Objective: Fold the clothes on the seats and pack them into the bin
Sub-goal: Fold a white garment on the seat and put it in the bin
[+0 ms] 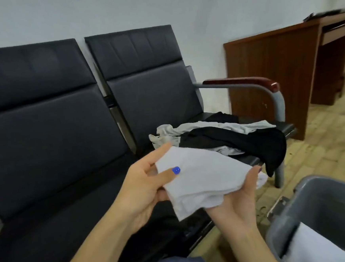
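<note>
Seats [50, 140], two black padded ones in a row, fill the left and centre against a pale wall; the right seat ends in a grey metal armrest [244, 82] with a red-brown top. Desk [274, 71], brown wood, stands far right behind the armrest, on a tan tiled floor. Bin [318, 208], grey plastic, sits near right, rim tilted toward the camera, with a pale folded cloth [314, 245] lying inside at its near edge. Pile of clothes on the right seat: a black garment [240, 144] draped over the front edge and hanging down, a light grey garment [204, 126] crumpled under and behind it, another dark piece at the back of the seat, too bunched to tell apart. White garment [204, 178], roughly folded, is held in the air in front of the right seat, left of the bin. Left hand [145, 184] grips its left end, thumb with a blue nail pressed on top, fingers curled beneath. Right hand [237, 204] is palm up under the right end, fingers curling up around the edge, one dark-painted nail showing. Both forearms are bare. A bit of blue cloth shows at the bottom edge between the arms.
</note>
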Tool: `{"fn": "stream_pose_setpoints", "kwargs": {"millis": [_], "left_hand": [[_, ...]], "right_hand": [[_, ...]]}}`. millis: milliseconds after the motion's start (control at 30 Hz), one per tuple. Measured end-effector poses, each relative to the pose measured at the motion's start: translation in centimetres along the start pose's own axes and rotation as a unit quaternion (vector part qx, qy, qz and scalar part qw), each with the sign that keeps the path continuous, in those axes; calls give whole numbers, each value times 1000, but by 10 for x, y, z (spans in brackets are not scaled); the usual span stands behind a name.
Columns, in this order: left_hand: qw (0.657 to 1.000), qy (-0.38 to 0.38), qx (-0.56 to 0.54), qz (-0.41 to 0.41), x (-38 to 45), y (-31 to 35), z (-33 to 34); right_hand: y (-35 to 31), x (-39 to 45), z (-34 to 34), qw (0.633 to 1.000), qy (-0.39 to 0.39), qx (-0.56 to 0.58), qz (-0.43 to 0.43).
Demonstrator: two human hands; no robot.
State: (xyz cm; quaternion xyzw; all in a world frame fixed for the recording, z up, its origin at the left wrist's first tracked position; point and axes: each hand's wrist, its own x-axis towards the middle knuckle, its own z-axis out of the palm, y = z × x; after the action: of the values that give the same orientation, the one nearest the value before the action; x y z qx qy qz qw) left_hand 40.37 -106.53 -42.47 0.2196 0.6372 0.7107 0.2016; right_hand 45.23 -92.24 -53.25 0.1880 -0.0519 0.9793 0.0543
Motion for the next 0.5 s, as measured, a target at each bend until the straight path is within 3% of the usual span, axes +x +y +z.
{"fn": "stream_pose_setpoints", "kwargs": {"millis": [33, 100, 200, 267, 333, 433, 500], "left_hand": [[1000, -15, 16, -10, 2, -12, 3], [998, -46, 46, -26, 5, -32, 6], [992, -80, 78, -61, 7, -58, 12], [986, -113, 89, -87, 7, -73, 15], [977, -154, 111, -96, 7, -84, 17], [961, -200, 163, -103, 11, -91, 15], [934, -233, 251, -100, 13, -94, 14]], "right_hand": [[-11, -2, -10, 998, 32, -47, -10], [-36, -11, -26, 973, 119, -168, -108], [-45, -23, -36, 967, 165, -158, -112], [-56, -33, -37, 979, 138, -99, -113], [-69, -45, -45, 963, 179, -88, -180], [-91, -70, -50, 925, 251, -223, -179], [-100, -95, -42, 931, 250, -170, -205]]}}
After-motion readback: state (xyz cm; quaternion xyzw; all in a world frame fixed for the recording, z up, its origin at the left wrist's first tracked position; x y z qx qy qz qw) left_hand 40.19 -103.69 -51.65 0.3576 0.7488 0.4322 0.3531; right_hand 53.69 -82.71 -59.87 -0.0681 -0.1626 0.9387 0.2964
